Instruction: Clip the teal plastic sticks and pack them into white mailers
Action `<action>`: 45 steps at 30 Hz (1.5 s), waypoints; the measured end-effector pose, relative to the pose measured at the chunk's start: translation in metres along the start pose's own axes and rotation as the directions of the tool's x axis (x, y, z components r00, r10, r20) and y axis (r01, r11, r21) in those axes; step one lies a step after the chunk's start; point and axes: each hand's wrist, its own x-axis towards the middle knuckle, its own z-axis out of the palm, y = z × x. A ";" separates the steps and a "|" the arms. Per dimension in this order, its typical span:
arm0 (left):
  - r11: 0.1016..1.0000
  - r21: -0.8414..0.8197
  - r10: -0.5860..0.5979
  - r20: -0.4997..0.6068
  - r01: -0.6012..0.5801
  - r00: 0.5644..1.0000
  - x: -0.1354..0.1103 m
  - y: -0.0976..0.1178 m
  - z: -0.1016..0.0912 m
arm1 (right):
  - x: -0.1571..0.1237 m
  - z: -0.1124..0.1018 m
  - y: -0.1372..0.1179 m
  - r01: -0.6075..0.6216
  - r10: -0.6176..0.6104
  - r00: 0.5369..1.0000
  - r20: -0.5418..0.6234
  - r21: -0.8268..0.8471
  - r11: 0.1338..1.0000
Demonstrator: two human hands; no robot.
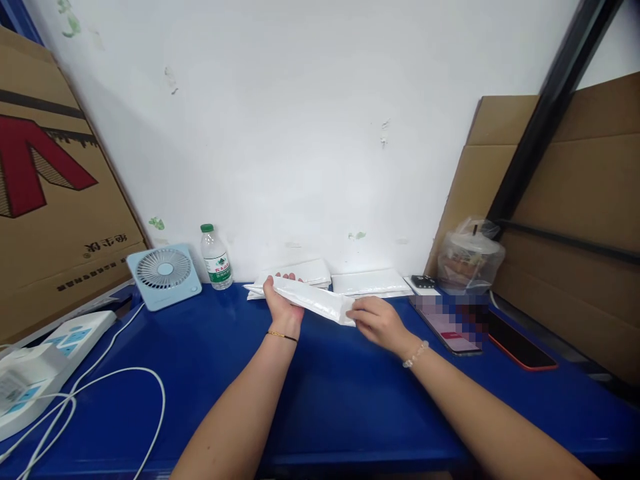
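Observation:
A white padded mailer (313,299) is held a little above the blue table (330,393), tilted down to the right. My left hand (281,303) grips its left end from underneath, fingertips curled over the far edge. My right hand (377,320) pinches its lower right corner. Behind it, two stacks of white mailers (371,281) lie flat against the wall.
A light blue desk fan (164,275) and a water bottle (216,257) stand at the back left. A power strip (47,363) with white cables lies at the left edge. Two phones (520,343) and a bagged cup (470,257) sit at the right, cardboard on both sides.

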 end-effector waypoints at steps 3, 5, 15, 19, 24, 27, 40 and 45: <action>0.991 0.026 0.127 0.081 -0.129 0.989 -0.004 0.005 0.014 | 0.008 0.017 -0.007 -0.344 0.502 0.845 -0.187 0.528 0.776; 0.972 0.071 0.210 0.170 -0.225 0.963 -0.015 0.002 0.028 | 0.018 0.028 -0.012 -0.387 0.798 0.602 -0.019 0.868 0.313; 0.778 0.319 0.250 0.634 -0.542 0.732 -0.069 -0.048 0.071 | 0.022 0.039 -0.007 -0.001 0.855 0.283 0.435 0.891 -0.453; 0.774 0.280 0.277 0.656 -0.568 0.702 -0.071 -0.047 0.080 | 0.018 0.041 -0.003 -0.114 0.888 0.233 0.397 0.918 -0.380; 0.809 0.235 0.309 0.609 -0.539 0.731 -0.070 -0.038 0.081 | 0.017 0.041 -0.003 -0.224 0.902 0.359 0.241 0.960 -0.168; 0.845 0.202 0.313 0.565 -0.495 0.764 -0.066 -0.030 0.075 | 0.016 0.037 0.000 -0.261 0.915 0.367 0.167 0.963 -0.071; 0.836 0.123 0.467 0.352 -0.534 0.811 -0.018 0.066 0.041 | -0.003 0.017 0.044 -0.694 0.909 0.342 -0.236 0.589 0.414; 0.770 0.241 0.360 0.600 -0.591 0.714 -0.020 0.074 0.035 | -0.008 0.021 0.040 -0.782 0.802 0.539 -0.258 0.201 0.590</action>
